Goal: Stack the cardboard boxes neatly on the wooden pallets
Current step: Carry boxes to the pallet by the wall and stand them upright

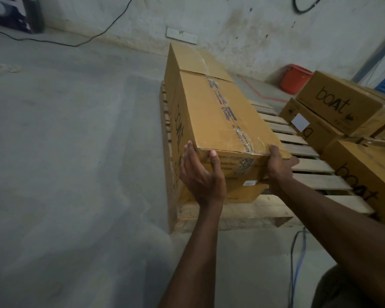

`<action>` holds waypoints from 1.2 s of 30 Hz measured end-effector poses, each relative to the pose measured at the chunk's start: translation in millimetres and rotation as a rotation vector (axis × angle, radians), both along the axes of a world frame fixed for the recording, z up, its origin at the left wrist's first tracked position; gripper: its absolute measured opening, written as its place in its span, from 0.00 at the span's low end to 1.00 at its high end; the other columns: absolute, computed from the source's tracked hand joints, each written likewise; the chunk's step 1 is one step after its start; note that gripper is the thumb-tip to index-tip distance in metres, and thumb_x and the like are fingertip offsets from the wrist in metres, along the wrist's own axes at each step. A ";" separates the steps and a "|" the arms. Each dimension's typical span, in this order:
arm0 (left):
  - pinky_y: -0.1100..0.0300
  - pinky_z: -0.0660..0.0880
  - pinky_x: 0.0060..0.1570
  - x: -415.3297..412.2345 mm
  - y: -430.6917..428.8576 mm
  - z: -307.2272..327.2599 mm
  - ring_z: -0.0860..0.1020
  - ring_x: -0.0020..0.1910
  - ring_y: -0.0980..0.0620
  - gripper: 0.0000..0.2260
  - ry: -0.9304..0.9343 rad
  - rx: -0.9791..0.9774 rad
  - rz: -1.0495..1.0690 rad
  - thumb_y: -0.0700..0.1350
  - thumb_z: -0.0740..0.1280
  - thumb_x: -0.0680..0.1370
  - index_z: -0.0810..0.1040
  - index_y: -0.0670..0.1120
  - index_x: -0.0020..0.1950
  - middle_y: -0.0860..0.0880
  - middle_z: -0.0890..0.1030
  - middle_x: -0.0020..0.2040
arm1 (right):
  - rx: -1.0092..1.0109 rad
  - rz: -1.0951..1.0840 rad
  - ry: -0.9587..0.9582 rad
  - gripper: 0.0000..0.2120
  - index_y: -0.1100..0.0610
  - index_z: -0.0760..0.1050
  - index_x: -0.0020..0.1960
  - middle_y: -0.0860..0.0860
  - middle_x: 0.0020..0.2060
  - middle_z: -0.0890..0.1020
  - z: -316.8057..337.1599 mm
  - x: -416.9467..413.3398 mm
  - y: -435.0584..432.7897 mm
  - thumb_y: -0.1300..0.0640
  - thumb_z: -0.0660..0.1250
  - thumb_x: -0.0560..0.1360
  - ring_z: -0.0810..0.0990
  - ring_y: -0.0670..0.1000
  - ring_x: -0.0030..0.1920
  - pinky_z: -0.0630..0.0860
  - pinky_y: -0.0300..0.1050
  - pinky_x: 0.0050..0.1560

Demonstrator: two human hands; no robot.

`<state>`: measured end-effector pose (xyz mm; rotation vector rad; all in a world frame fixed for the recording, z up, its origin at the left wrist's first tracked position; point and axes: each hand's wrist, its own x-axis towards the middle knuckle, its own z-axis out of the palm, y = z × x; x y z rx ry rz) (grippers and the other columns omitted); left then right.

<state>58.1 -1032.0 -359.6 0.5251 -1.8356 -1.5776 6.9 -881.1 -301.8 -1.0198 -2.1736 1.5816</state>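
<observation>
A long cardboard box with tape along its top lies on another box at the left edge of the wooden pallet. A second box stands behind it, end to end. My left hand grips the near left corner of the long box, thumb on its front face. At the near right corner, my right hand holds the box, its fingers going under the edge. Several more boxes printed "boAt" are stacked on the pallet's right side.
Bare pallet slats lie between the two stacks. A red bucket stands by the wall at the back right. A blue cable runs over the concrete floor in front of the pallet. A black cable crosses the floor at the far left.
</observation>
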 end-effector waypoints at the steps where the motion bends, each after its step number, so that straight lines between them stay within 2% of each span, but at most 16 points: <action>1: 0.55 0.57 0.73 0.7 0.1 0.0 0.65 0.75 0.51 0.29 -0.001 0.002 -0.005 0.61 0.58 0.80 0.62 0.52 0.80 0.51 0.68 0.77 | 0.000 -0.004 0.000 0.39 0.47 0.49 0.77 0.62 0.69 0.70 -0.5 -0.2 0.1 0.33 0.64 0.75 0.74 0.66 0.63 0.76 0.70 0.60; 3: 0.60 0.53 0.71 1.8 0.6 0.2 0.64 0.76 0.51 0.29 -0.002 -0.004 -0.011 0.61 0.58 0.80 0.62 0.52 0.80 0.51 0.68 0.77 | 0.008 -0.018 -0.004 0.39 0.48 0.50 0.77 0.62 0.69 0.69 -1.8 -0.4 0.7 0.33 0.63 0.75 0.73 0.67 0.63 0.75 0.71 0.60; 6: 0.62 0.51 0.71 2.4 0.3 -0.3 0.64 0.76 0.52 0.29 -0.003 -0.018 -0.021 0.61 0.59 0.80 0.62 0.52 0.80 0.51 0.68 0.78 | 0.001 -0.032 0.006 0.39 0.48 0.50 0.77 0.62 0.69 0.69 -4.1 -1.1 1.3 0.33 0.63 0.75 0.73 0.67 0.63 0.75 0.71 0.60; 13: 0.61 0.50 0.71 2.6 0.4 -1.6 0.63 0.76 0.51 0.30 -0.021 -0.043 -0.035 0.61 0.59 0.80 0.61 0.52 0.80 0.51 0.67 0.78 | 0.000 -0.029 0.003 0.39 0.48 0.49 0.77 0.62 0.68 0.69 -5.1 -1.3 4.2 0.33 0.62 0.76 0.73 0.65 0.60 0.76 0.71 0.58; 16: 0.58 0.50 0.72 3.6 0.9 -0.2 0.62 0.77 0.50 0.31 -0.039 -0.036 -0.052 0.62 0.58 0.80 0.59 0.51 0.81 0.50 0.65 0.79 | 0.004 -0.063 -0.008 0.40 0.49 0.49 0.79 0.61 0.72 0.67 -3.0 -2.3 0.2 0.31 0.61 0.77 0.71 0.65 0.66 0.75 0.69 0.61; 18: 0.55 0.53 0.74 4.7 0.0 -2.6 0.63 0.77 0.51 0.30 -0.014 -0.007 -0.067 0.61 0.57 0.81 0.59 0.52 0.81 0.50 0.66 0.78 | 0.057 -0.136 -0.038 0.43 0.51 0.48 0.80 0.60 0.76 0.61 2.1 -1.9 -7.2 0.29 0.60 0.76 0.66 0.66 0.71 0.72 0.68 0.65; 20: 0.49 0.63 0.73 3.4 -8.3 -8.3 0.68 0.72 0.52 0.26 0.056 0.066 -0.059 0.58 0.55 0.82 0.66 0.53 0.78 0.50 0.72 0.74 | 0.197 -0.172 -0.056 0.45 0.52 0.48 0.81 0.60 0.79 0.56 8.0 -0.7 -17.3 0.29 0.59 0.76 0.60 0.65 0.76 0.65 0.67 0.71; 21: 0.48 0.69 0.69 1.7 -16.1 -12.5 0.71 0.68 0.54 0.23 0.092 0.114 -0.043 0.56 0.55 0.82 0.70 0.52 0.76 0.49 0.76 0.71 | 0.285 -0.161 -0.044 0.44 0.52 0.49 0.82 0.60 0.80 0.53 9.9 0.2 -22.3 0.30 0.60 0.77 0.56 0.65 0.77 0.61 0.66 0.74; 23: 0.57 0.73 0.63 -1.9 -33.9 -18.2 0.72 0.61 0.60 0.21 0.105 0.195 -0.070 0.53 0.56 0.82 0.76 0.52 0.72 0.50 0.79 0.67 | 0.433 -0.084 -0.002 0.41 0.51 0.51 0.81 0.59 0.81 0.50 11.2 1.6 -30.1 0.32 0.60 0.78 0.50 0.64 0.79 0.56 0.68 0.75; 25: 0.66 0.71 0.61 -4.4 -47.9 -21.4 0.72 0.64 0.61 0.21 0.086 0.252 -0.207 0.54 0.57 0.81 0.76 0.55 0.72 0.52 0.78 0.69 | 0.538 0.015 0.004 0.39 0.49 0.52 0.81 0.57 0.81 0.48 8.2 4.0 -35.9 0.32 0.60 0.78 0.47 0.64 0.80 0.55 0.72 0.74; 28: 0.73 0.67 0.56 -5.9 -51.4 -23.3 0.71 0.69 0.59 0.19 0.047 0.269 -0.308 0.54 0.57 0.84 0.72 0.58 0.75 0.55 0.74 0.73 | 0.629 0.102 -0.041 0.38 0.48 0.52 0.80 0.56 0.81 0.45 -0.5 3.3 -36.5 0.29 0.56 0.77 0.42 0.65 0.80 0.54 0.75 0.71; 30: 0.68 0.69 0.62 -4.6 -45.5 -23.3 0.70 0.71 0.59 0.19 0.034 0.245 -0.312 0.55 0.55 0.85 0.70 0.59 0.76 0.56 0.72 0.74 | 0.637 0.091 -0.062 0.37 0.47 0.53 0.79 0.57 0.81 0.45 -1.2 0.4 -34.1 0.29 0.55 0.77 0.42 0.66 0.80 0.54 0.75 0.71; 32: 0.55 0.67 0.72 -3.7 -39.5 -22.0 0.69 0.74 0.57 0.21 0.027 0.219 -0.301 0.58 0.53 0.83 0.69 0.61 0.76 0.56 0.71 0.75 | 0.629 0.057 -0.083 0.37 0.47 0.56 0.79 0.56 0.81 0.46 -0.2 -3.1 -30.9 0.28 0.54 0.77 0.43 0.66 0.80 0.55 0.74 0.71; 34: 0.49 0.65 0.74 -2.5 -35.6 -19.6 0.67 0.75 0.56 0.23 0.018 0.211 -0.308 0.59 0.52 0.82 0.67 0.62 0.76 0.57 0.71 0.76 | 0.643 0.049 -0.091 0.37 0.47 0.56 0.78 0.56 0.81 0.47 -1.4 -5.3 -27.3 0.28 0.53 0.77 0.44 0.66 0.80 0.55 0.75 0.71; 36: 0.47 0.65 0.74 -0.9 -34.7 -20.1 0.67 0.76 0.56 0.23 0.016 0.211 -0.312 0.60 0.51 0.82 0.66 0.63 0.77 0.57 0.70 0.76 | 0.660 0.064 -0.092 0.37 0.47 0.57 0.78 0.56 0.81 0.47 -2.9 -4.9 -27.0 0.27 0.52 0.77 0.44 0.67 0.80 0.54 0.75 0.71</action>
